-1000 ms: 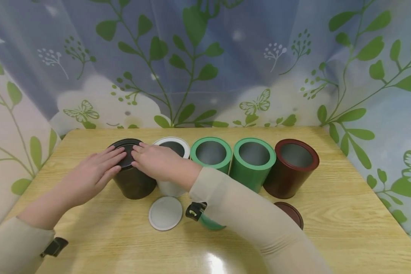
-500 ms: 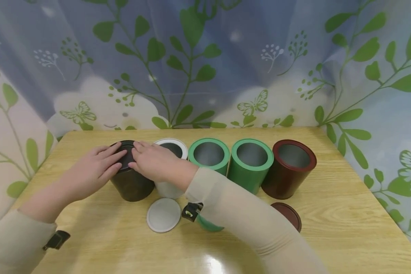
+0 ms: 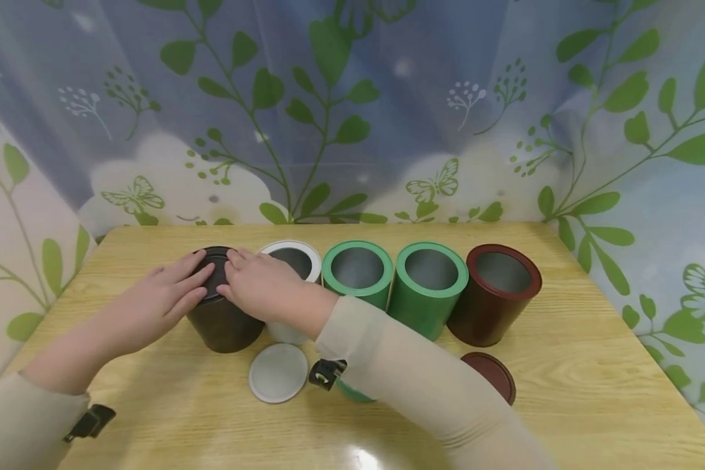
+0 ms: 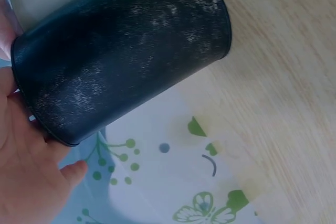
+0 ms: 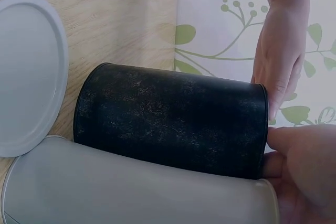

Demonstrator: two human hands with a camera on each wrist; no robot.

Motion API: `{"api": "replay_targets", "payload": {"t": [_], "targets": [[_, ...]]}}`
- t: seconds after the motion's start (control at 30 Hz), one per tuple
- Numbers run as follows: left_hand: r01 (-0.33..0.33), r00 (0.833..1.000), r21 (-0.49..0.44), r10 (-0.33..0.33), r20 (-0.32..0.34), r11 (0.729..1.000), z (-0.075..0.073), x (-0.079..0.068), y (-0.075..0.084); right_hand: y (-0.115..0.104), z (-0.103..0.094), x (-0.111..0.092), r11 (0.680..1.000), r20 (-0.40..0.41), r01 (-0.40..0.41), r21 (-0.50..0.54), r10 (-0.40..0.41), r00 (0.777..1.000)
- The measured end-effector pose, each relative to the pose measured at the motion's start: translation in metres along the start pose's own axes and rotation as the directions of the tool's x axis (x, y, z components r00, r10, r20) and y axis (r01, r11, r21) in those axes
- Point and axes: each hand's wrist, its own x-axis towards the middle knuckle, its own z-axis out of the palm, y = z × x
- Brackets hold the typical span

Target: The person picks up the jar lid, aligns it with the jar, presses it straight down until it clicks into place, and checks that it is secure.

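black can (image 3: 223, 326): top partly covered | green disc (image 3: 355, 393): mostly under sleeve (image 3: 423, 375)

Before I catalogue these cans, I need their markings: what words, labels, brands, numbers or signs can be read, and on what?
None can be read.
Black can: pale scuffs, no lettering.
White can, green cans, dark red can, loose lids: none visible.
Right wrist device: pale mark, too small to read.
Backdrop: plants, butterflies, no letters.

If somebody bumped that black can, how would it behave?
Bumped near the top, the black can might tip, since it looks taller than wide. Once over, it would probably roll, as its side is round. It seems stiff: its wall shows no obvious dent with the left hand and right hand on top.
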Motion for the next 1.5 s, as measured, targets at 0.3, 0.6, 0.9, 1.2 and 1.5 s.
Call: {"api": "replay_targets", "payload": {"t": [0.3,0.6,0.9,1.2,1.5], "targets": [[0.043,0.996,-0.048,-0.039,0.08,0.998,-0.006,0.002,0.001,-0.001,0.0,0.001,1.0,0.007,-0.01,0.006,0.01,1.0],[0.063,0.991,-0.104,-0.05,0.127,0.993,-0.01,0.004,0.002,-0.003,-0.003,0.0,1.0,0.034,-0.027,0.015,0.026,0.999],[0.095,0.98,-0.158,-0.065,0.187,0.983,-0.015,0.008,0.0,-0.007,-0.004,0.004,0.999,0.073,-0.052,0.015,0.051,0.996],[0.149,0.97,-0.21,-0.101,0.222,0.966,-0.015,0.008,-0.001,-0.008,-0.001,0.003,0.999,0.057,-0.048,-0.021,0.049,0.997],[0.118,0.976,-0.324,-0.049,0.213,0.939,-0.013,0.007,-0.006,-0.007,0.006,0.001,0.998,0.029,-0.061,0.033,0.06,0.998]]}}
